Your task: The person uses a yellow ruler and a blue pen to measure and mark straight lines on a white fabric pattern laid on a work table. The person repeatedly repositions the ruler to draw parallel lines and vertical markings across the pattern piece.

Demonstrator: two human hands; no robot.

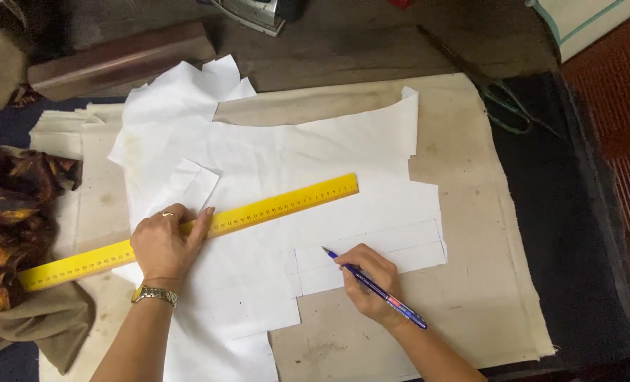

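White fabric (272,163), thin and irregularly cut, lies flat on a beige cloth (464,212) covering the bench. My left hand (166,244) presses palm-down, fingers spread, on a long yellow ruler (258,212) set diagonally across it. My right hand (371,283) has its grip closed around a blue pen (379,290), tip touching the fabric. Green-handled scissors (499,99) lie well apart.

Yellow ruler (187,232); blue pen (375,287); white fabric (272,170).

Left hand (166,244) laid flat, fingers spread, wrist extended, right hand (368,281) curled in a writing grip, forearms angled inward.
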